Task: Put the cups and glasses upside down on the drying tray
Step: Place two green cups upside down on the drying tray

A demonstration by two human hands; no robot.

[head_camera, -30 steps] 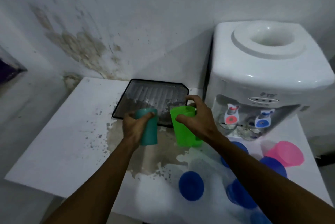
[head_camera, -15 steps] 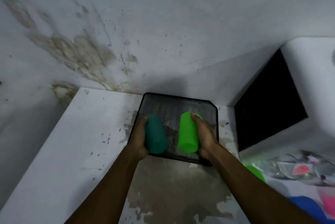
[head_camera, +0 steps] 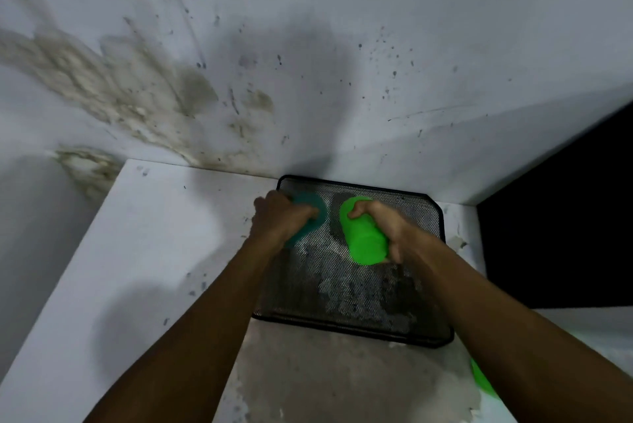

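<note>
A bright green plastic cup [head_camera: 364, 236] lies tilted over the far half of the black wire-mesh drying tray [head_camera: 359, 299], gripped from the right side by the right hand [head_camera: 387, 227], whose fingers curl tightly round its wall. Just beside it, a teal plastic cup [head_camera: 310, 213] is clamped in the left hand [head_camera: 279, 217], fingers wrapped over its side. Whether either cup touches the mesh cannot be told. Both forearms reach forward, roughly parallel, wrists bent down. The tray sits on a stained white table [head_camera: 137, 251], against a blotched white wall [head_camera: 308, 63].
</note>
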